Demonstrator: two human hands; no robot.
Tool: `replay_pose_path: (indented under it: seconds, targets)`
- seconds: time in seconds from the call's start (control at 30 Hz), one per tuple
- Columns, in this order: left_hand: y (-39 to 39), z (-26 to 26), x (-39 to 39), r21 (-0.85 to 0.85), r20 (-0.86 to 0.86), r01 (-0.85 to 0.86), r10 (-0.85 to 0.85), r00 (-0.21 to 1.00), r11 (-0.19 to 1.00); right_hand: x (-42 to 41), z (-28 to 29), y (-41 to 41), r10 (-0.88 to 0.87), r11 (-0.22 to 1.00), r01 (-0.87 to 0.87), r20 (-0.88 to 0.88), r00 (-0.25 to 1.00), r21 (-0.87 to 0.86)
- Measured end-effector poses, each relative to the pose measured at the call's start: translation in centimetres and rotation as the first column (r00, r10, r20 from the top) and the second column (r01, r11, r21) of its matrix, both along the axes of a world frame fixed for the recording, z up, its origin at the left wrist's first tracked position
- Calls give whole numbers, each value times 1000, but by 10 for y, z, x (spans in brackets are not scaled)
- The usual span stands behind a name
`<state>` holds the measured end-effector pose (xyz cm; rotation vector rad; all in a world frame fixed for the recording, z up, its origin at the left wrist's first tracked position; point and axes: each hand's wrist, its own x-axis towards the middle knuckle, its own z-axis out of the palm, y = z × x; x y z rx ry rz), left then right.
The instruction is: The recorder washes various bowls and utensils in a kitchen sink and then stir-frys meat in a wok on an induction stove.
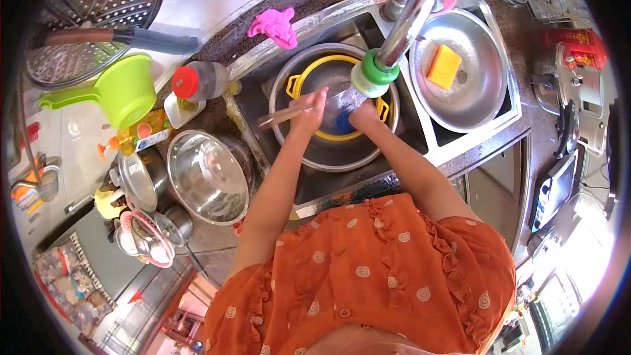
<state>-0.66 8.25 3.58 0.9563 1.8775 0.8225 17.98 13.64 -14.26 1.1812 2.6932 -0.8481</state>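
My left hand (306, 112) grips a wooden-handled utensil (282, 117), its thin metal end reaching into the tap's stream. Beside that stream, my right hand (365, 114) is closed around what looks like a blue scrubber (346, 121), partly covered by water and fingers. Both hands are over a yellow-rimmed basket or colander (294, 86) with two loop handles. It sits inside a wide metal basin (315, 160) in the left sink bowl (411, 130). Water runs from a green-and-white nozzle (374, 75) on the curved metal tap (411, 15).
In the right bowl a metal basin (480, 103) holds a yellow sponge (444, 67). A pink cloth (274, 27) lies on the sink's back edge. To the left stand a red-lidded jar (204, 81), a green dipper (125, 91), a soap bottle (145, 133) and a steel bowl (208, 177).
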Motion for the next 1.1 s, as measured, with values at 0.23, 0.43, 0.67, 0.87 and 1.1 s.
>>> replay_pose_path:
  seconds: [0.23,0.43,0.67,0.87,1.1]
  targets:
    - [-46,-46,-14,-325,80,174,-157,984,930,-26,-24,24,-71,995,61,-130,989,-76]
    - [-58,-31,13,-87,729,-543,425,537,835,-19,123,19,-497,792,143,-489,717,-594]
    - [-34,26,60,114,800,-290,85,594,950,-51,154,32,-328,944,261,-655,681,-201]
    - [-26,55,66,255,697,-159,-68,714,954,-44,178,93,-550,833,377,-525,650,-405]
    - [10,58,56,-9,974,-590,140,176,808,-33,274,2,-116,941,326,-821,559,89]
